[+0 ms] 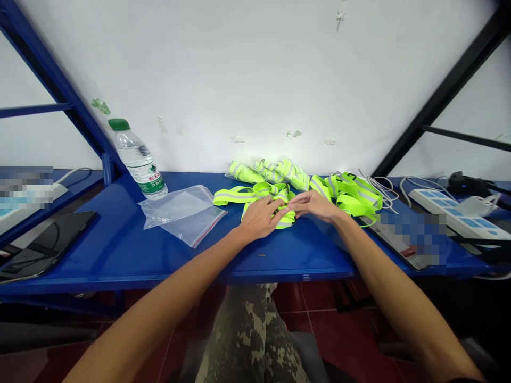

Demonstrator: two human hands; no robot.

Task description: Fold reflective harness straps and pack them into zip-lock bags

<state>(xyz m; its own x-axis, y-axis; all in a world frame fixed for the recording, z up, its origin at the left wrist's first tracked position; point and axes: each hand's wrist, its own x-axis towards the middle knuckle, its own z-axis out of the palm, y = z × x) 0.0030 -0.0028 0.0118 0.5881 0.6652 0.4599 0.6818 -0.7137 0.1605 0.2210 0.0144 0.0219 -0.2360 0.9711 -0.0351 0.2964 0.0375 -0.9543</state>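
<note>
A neon reflective strap point(275, 205) sits bunched on the blue bench point(99, 255), directly under both hands. I have the left hand point(259, 218) lying over the strap's near side, open, with the fingers stretched out and no closed grip. The right hand point(315, 206) is open too, at the strap's right side, its fingers reaching toward the left hand's fingertips. Neither looks clamped on it.

Just behind the strap are bagged reflective bundles point(268, 172). To its right is a looser neon pile point(349, 196) with white cables point(383, 191) beside it, and farther right a power strip point(455, 219). To the strap's left are a clear zip bag point(181, 215), a green-capped water bottle point(138, 158) standing beyond it, and a dark tablet point(43, 244) at the far left. Below the strap, past the bench edge, I see camo trousers point(249, 335) and red floor tiles point(319, 319).
</note>
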